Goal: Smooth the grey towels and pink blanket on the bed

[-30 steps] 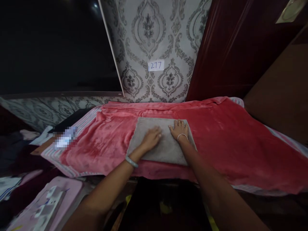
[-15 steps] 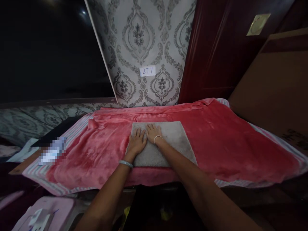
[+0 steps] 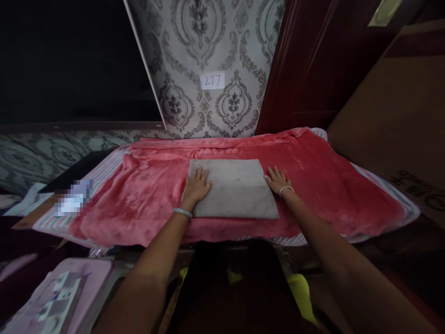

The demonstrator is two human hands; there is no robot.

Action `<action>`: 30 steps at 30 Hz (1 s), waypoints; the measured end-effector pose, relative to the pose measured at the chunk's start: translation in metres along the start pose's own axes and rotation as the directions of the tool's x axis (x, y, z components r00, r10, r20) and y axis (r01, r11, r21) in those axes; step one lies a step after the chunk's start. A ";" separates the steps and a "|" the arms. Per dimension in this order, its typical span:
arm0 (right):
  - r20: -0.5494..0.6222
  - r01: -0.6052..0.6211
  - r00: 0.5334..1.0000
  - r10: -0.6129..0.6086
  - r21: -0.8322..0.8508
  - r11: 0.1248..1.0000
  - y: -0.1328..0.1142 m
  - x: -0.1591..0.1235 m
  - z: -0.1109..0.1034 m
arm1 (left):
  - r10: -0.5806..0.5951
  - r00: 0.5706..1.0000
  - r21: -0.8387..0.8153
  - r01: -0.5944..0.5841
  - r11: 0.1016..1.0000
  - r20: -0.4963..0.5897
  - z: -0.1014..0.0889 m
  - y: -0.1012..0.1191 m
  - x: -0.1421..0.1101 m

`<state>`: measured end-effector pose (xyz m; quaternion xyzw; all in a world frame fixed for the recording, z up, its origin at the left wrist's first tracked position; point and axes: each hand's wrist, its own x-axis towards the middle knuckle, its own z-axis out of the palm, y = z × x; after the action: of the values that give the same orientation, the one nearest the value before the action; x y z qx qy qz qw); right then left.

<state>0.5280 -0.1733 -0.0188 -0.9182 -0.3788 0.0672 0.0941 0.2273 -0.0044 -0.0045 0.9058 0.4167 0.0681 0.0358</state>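
Blanket (image 3: 333, 190), red, rumpled towards its left side, lies spread beneath a grey cloth (image 3: 236, 190), which sits flat near its middle. The left hand (image 3: 197, 186) rests palm down on the cloth's left edge, grip apart, fingers spread. The right hand (image 3: 278, 181) lies at the cloth's right edge, grip apart too. A bangle (image 3: 182, 212) rings one wrist, a thinner bracelet (image 3: 286, 189) the other.
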 end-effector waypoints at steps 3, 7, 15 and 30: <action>-0.160 0.025 0.987 -0.019 0.035 0.999 -0.020 -0.023 -0.006 | -0.004 1.000 -0.019 0.005 1.000 0.031 -0.007 0.003 0.001; -0.182 0.360 0.915 -0.361 -0.039 0.932 -0.093 -0.069 0.000 | 0.001 0.999 0.003 -0.002 1.000 0.042 -0.017 0.011 -0.009; -0.025 0.548 0.836 -0.548 -0.004 0.837 -0.154 -0.123 0.037 | 0.015 1.000 0.088 -0.015 0.996 -0.002 -0.004 0.025 -0.063; -0.174 0.190 0.965 -0.194 -0.042 0.981 0.012 -0.132 0.037 | 0.006 0.999 0.064 -0.003 0.998 -0.033 -0.001 0.028 -0.062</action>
<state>0.4361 -0.2702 -0.0501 -0.8806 -0.4569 -0.0291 0.1221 0.2083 -0.0691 -0.0060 0.9061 0.4171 0.0700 -0.0004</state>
